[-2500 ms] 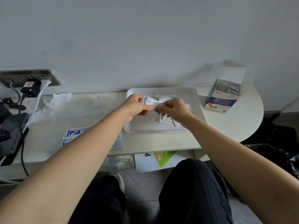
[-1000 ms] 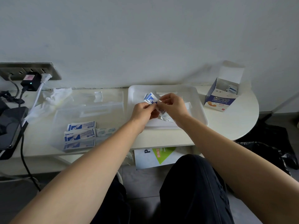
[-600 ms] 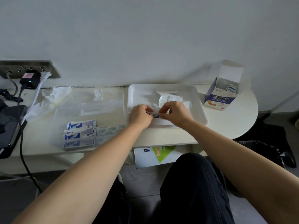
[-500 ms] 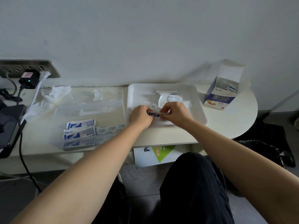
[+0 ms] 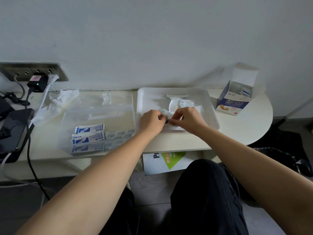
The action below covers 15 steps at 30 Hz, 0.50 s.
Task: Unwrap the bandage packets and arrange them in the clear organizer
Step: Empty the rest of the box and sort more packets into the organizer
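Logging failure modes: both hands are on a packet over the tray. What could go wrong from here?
Left hand and right hand both pinch the small bandage packet; a hard pull may tear the bandage too. Other small pieces lie in the white tray just behind, so a dropped bandage could get lost among them.

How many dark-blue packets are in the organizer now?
3, at the organizer's near left: back packet, middle packet, front packet. Paler packets lie beside them; more may be hidden.

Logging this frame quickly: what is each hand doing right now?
Left hand: pinching the bandage packet.
Right hand: pinching the same packet.
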Tool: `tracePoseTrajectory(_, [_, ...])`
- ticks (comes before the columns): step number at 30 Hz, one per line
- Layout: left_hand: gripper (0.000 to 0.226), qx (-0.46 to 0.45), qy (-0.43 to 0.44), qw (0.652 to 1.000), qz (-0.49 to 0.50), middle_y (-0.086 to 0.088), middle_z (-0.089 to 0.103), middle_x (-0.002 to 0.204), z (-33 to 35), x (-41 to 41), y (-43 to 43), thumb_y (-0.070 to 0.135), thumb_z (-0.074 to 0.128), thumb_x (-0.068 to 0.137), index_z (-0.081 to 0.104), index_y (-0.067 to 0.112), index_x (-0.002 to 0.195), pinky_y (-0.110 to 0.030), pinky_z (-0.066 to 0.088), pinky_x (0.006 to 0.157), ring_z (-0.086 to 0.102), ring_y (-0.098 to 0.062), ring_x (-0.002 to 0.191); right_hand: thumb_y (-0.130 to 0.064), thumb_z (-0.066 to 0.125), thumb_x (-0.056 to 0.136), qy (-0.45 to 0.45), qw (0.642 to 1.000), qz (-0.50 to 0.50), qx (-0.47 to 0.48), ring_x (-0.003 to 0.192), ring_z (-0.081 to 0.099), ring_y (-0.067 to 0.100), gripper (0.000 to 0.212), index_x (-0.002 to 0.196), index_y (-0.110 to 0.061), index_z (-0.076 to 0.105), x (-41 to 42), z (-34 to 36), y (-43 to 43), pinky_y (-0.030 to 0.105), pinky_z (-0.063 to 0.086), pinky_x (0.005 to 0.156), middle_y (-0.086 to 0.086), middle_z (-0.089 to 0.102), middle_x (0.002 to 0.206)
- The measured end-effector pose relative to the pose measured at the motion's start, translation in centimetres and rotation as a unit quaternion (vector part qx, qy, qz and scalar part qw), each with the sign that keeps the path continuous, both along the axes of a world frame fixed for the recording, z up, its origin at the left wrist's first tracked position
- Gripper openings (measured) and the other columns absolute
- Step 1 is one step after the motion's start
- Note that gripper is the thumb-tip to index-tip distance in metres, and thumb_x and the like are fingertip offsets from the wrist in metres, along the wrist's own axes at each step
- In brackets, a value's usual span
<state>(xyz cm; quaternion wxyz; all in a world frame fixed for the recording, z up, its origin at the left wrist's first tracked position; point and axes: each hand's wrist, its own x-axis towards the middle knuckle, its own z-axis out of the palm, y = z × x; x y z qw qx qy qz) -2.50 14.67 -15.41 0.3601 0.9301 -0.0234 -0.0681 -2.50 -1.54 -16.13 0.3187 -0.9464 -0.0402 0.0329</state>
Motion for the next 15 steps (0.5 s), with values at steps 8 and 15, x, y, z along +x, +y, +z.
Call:
tracePoseTrajectory(8, [0.019,0.061,-0.025,0.997,-0.028,-0.003,0.067,0.098,-0.7,0.1,0.3,0.020,0.057,0.090,0.075,0.021,0.097,-0.026,0.041,0.065,0.061,-0.022,0.084,-0.011,0.072,0.079,0.010,1.000,0.020,-0.007,0.058,0.050,0.002,0.009,0.087,-0.012,0.074,-0.5,0.3,-0.1,0.021,0.041,0.062,-0.003,0.063,0.072])
tracePoseTrajectory(15, [0.021,0.052,-0.030,0.997,-0.038,-0.005,0.062,0.079,1.2,-0.2,0.2,0.011,0.049,0.089,0.070,0.012,0.086,-0.026,0.035,0.062,0.057,-0.027,0.078,-0.013,0.075,0.079,-0.007,0.996,-0.011,0.084,0.051,0.057,0.007,0.006,0.078,-0.010,0.070,-0.4,1.2,0.0,0.023,0.047,0.059,0.002,0.066,0.059])
